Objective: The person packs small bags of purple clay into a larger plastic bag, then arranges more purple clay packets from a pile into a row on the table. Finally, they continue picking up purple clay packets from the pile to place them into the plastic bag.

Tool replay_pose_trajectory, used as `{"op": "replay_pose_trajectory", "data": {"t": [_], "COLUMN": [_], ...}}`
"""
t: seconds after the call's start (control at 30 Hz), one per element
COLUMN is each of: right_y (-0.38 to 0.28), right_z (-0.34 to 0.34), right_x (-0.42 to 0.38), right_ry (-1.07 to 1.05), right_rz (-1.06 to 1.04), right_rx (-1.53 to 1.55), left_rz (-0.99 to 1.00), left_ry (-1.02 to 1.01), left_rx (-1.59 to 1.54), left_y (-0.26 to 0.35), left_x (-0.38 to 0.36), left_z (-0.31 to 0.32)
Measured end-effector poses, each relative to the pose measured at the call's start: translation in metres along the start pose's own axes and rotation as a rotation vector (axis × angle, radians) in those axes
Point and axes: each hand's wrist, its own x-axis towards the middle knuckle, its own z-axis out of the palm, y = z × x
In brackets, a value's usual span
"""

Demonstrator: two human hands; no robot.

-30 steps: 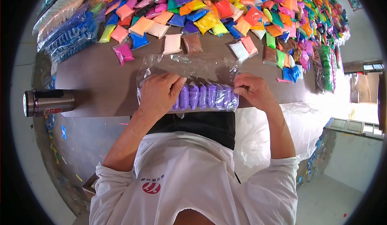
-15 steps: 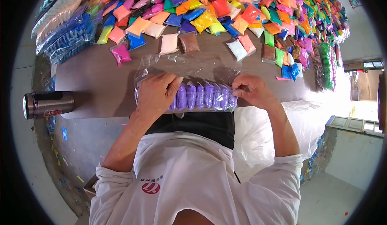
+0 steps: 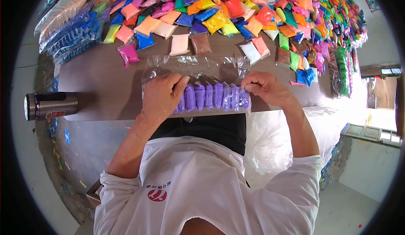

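A clear plastic bag (image 3: 196,68) lies at the table's front edge, its upper part spread flat toward the far side. Inside it, several purple packets (image 3: 209,96) stand side by side in a row. My left hand (image 3: 162,94) is closed over the bag's left part, hiding the packets at that end. At the right end, my right hand (image 3: 268,89) pinches the bag's film between thumb and fingers, beside the last packet.
A heap of colourful packets (image 3: 217,21) covers the far side of the brown table (image 3: 101,79). Bags of blue packets (image 3: 76,34) lie at the far left. A metal flask (image 3: 52,105) lies at the left edge. Clear plastic sheeting (image 3: 270,140) hangs at the right front.
The bag's upper film now lies flatter and wider behind the packets. My right hand has shifted slightly right and up, still pinching the film; my left hand stays on the bag.
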Motion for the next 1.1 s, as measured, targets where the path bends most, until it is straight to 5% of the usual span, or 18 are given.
{"op": "replay_pose_trajectory", "data": {"t": [0.27,0.37,0.47,0.6,1.1], "right_y": [0.004,0.0,-0.034,-0.041,-0.026], "right_z": [0.002,0.007,0.024,0.078,0.069], "right_x": [0.0,-0.006,-0.013,-0.001,0.023], "right_ry": [-0.056,0.163,0.403,0.535,0.372], "right_rz": [0.137,0.089,-0.267,-0.319,-0.345], "right_rx": [-0.13,0.0,-0.554,-0.684,-0.386], "left_rz": [-0.007,0.004,0.02,0.024,0.033], "left_ry": [0.008,0.037,0.018,-0.035,-0.359], "left_rx": [0.015,-0.012,-0.002,0.017,-0.038], "left_y": [0.0,0.001,0.003,0.001,0.006], "left_x": [0.0,-0.001,0.0,0.0,0.0], "left_z": [0.001,0.002,0.0,0.001,-0.032]}}
